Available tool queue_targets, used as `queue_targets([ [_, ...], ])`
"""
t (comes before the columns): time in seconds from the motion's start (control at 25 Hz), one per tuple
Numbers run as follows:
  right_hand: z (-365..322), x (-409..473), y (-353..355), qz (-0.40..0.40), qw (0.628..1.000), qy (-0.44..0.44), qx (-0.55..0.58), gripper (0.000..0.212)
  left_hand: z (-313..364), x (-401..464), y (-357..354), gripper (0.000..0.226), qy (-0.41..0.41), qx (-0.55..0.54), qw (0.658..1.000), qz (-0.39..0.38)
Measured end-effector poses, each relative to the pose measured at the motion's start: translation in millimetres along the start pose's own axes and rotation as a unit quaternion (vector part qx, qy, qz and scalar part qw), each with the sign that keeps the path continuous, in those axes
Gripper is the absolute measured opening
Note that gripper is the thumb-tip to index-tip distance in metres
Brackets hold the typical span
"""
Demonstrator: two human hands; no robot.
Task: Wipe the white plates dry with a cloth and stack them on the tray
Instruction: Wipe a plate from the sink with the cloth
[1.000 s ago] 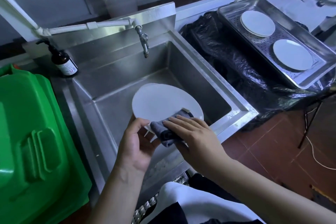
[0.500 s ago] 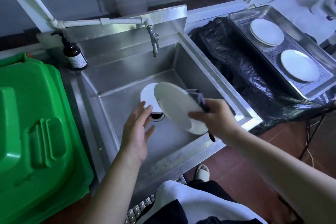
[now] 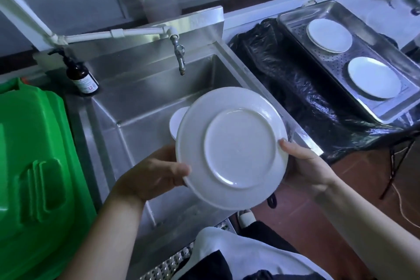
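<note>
Plate (image 3: pixel 231 148) held over the sink (image 3: pixel 141 107), underside facing the camera, foot ring visible. Left hand (image 3: pixel 150 175) grips the left rim, thumb on the back of the rim, fingers curled beneath. Right hand (image 3: pixel 306 166) holds the right rim, thumb tip on the edge; its fingers are hidden behind the plate. Cloth not identifiable; a dark loop (image 3: pixel 271 200) hangs below the plate's lower right edge and may belong to it, cannot tell.

Second plate (image 3: pixel 178 123) lies in the sink basin, mostly hidden behind the held one. Tray (image 3: pixel 322 68) sits to the right on black plastic sheeting (image 3: pixel 295 102), well apart from the sink; two white plates rest in it, far one (image 3: pixel 329 35) and near one (image 3: pixel 373 77), side by side, not stacked.

Judgement: back face appears to be under inspection or about to be wiped.

Risks:
- Rim grip on a possibly wet plate: slip, drop onto the plate below, chipping both.
- Swing toward the tray passes the sink's raised edge (image 3: pixel 293 134); a low carry could knock it.
- Tap spout (image 3: pixel 180 61) hangs just behind the plate; lifting could strike it.
- Moisture left inside the foot ring would transfer when stacked.
</note>
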State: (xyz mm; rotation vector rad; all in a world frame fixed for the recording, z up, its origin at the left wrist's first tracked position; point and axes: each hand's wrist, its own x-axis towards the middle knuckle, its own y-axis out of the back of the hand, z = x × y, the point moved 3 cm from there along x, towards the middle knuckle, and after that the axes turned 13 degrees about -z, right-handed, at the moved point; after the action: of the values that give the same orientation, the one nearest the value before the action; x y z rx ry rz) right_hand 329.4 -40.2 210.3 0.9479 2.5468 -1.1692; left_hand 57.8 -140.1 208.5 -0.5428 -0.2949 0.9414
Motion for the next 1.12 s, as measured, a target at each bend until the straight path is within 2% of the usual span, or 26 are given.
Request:
queue_targets([
  [0.12,-4.3,0.9,20.2,-0.017,0.999,-0.006,0.047,0.088,12.1,15.6,-8.8,0.048,0.037,0.103,0.994,0.025],
  [0.24,-13.3,1.1,44.3,-0.015,0.996,-0.021,0.082,0.088,12.1,40.7,-26.0,0.05,0.049,0.055,0.994,0.081],
  [0.32,-20.9,4.0,63.7,0.014,0.996,-0.035,0.078,0.069,8.1,58.2,-36.4,0.049,0.055,0.041,0.989,0.133],
  [0.4,-33.9,7.4,75.5,0.021,0.998,-0.051,0.043,0.048,2.6,73.3,-46.1,0.047,0.059,0.037,0.981,0.181],
  [0.52,-55.2,13.4,92.2,0.039,0.996,-0.069,-0.04,0.039,-3.2,88.6,-58.2,0.047,0.054,0.027,0.968,0.245],
  [0.64,-75.5,14.3,117.5,0.159,0.978,-0.055,-0.119,0.015,-3.1,94.3,-69.5,0.054,0.038,0.03,0.958,0.281],
  [0.72,-86.9,13.7,125.3,0.197,0.957,-0.052,-0.206,0.012,-2.0,93.8,-76.3,0.056,0.039,0.049,0.951,0.303],
  [0.88,-96.3,29.7,105.3,0.146,0.941,-0.067,-0.297,0.016,-5.5,101.3,-93.4,0.061,0.086,0.133,0.937,0.312],
  [1.0,-101.2,50.7,78.3,0.111,0.939,-0.081,-0.316,0.014,-3.7,109.1,-107.0,0.056,0.13,0.212,0.919,0.307],
  [1.12,-113.4,69.0,51.2,0.082,0.944,-0.024,-0.32,0.019,14.0,109.5,-114.5,0.054,0.108,0.258,0.896,0.346],
])
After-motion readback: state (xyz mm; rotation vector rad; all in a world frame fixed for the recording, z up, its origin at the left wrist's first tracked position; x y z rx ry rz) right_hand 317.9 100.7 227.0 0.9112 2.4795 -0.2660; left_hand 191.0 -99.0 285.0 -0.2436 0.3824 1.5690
